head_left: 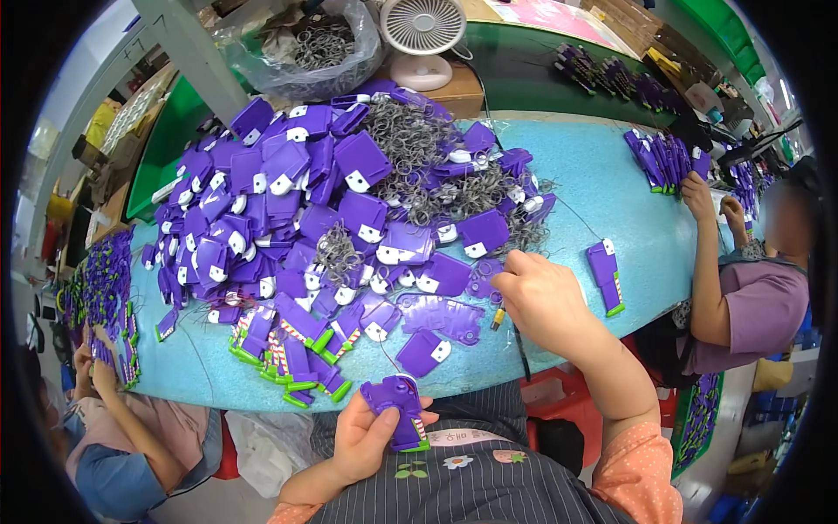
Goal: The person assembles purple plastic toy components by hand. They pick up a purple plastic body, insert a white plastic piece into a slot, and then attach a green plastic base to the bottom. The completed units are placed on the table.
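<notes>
My left hand [362, 437] grips a purple plastic shell [404, 412] near my apron; the shell has a green end and a red-and-white striped strip. A thin wire rises from it toward the pile. My right hand [539, 297] is closed with the fingers pinched together, above the table's front part. Just below its fingertips shows a small yellow, brass-coloured tip [498, 318]; whether my fingers hold it or something else, I cannot make out. Close by lie a clear purple tray-like piece [441, 318] and a purple piece with a white corner [422, 353].
A large heap of purple pieces with white corners [271, 183] and grey coiled wires [410, 144] covers the blue table [559, 144]. Green-ended pieces [288, 349] lie at front left, another [604, 278] at right. Behind stand a fan [423, 35] and bag [349, 61]. Co-workers sit on both sides.
</notes>
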Demonstrator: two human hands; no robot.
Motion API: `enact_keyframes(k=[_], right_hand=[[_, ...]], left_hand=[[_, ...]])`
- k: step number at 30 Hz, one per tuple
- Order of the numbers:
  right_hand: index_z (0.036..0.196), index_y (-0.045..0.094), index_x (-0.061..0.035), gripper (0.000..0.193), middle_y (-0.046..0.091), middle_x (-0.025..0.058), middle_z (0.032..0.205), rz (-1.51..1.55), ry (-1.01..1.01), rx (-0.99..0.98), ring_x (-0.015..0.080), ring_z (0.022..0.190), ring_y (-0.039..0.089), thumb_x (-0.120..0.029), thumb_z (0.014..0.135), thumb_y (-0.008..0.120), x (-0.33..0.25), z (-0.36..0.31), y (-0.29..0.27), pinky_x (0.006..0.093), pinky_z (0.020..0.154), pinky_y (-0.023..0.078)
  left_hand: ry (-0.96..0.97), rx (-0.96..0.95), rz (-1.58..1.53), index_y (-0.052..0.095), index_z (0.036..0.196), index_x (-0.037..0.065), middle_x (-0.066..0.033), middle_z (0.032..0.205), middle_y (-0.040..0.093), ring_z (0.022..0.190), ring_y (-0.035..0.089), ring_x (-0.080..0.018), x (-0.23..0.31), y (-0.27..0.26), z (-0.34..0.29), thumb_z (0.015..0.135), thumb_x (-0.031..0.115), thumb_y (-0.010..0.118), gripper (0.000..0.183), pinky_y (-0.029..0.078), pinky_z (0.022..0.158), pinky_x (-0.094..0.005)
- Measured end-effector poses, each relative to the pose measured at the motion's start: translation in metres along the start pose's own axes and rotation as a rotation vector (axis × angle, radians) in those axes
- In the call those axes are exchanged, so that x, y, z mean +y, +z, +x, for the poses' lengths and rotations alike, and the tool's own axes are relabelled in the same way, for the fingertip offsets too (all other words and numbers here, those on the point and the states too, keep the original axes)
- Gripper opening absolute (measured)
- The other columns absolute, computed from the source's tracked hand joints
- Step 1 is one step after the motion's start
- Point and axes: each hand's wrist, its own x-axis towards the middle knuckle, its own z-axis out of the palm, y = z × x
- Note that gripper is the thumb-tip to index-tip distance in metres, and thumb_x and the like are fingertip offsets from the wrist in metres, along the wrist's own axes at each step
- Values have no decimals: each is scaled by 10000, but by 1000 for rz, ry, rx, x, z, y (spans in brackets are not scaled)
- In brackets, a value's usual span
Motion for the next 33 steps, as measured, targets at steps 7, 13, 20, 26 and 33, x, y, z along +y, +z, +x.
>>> enact_keyframes(k=[7,13,20,26,33], right_hand=[[745,597,-44,69,524,91,794,-95,29,-133,271,788,566,-80,686,606,7,3,18,379,636,485],[796,534,-34,126,555,124,929,149,10,-142,272,812,586,-73,694,597,-52,-29,-24,373,603,503],[919,528,20,142,581,148,918,1068,230,-43,226,755,618,-10,804,607,-78,-72,10,300,624,496],[858,610,22,58,613,104,862,1406,514,300,119,762,587,29,801,613,-65,-115,21,230,641,471],[776,603,12,49,557,83,860,273,563,611,91,598,474,13,752,646,4,-131,11,215,498,362]], left_hand=[[58,42,10,352,1227,-25,-249,1142,547,974,611,-332,2,-19,-10,946,94,400,309,496,851,-420],[234,-13,207,346,1221,-40,-249,1168,535,952,618,-289,1,-11,1,931,39,390,303,496,843,-380],[209,-243,211,344,1184,-59,-211,1122,547,1033,579,-263,-9,6,25,935,5,363,258,462,901,-366],[-68,-196,33,354,1206,-27,-228,1139,547,1007,597,-301,-20,25,32,944,109,416,302,493,864,-393],[-251,-247,-56,338,1259,-39,-241,1218,490,1082,555,-301,-10,19,31,946,45,373,326,449,935,-395]])
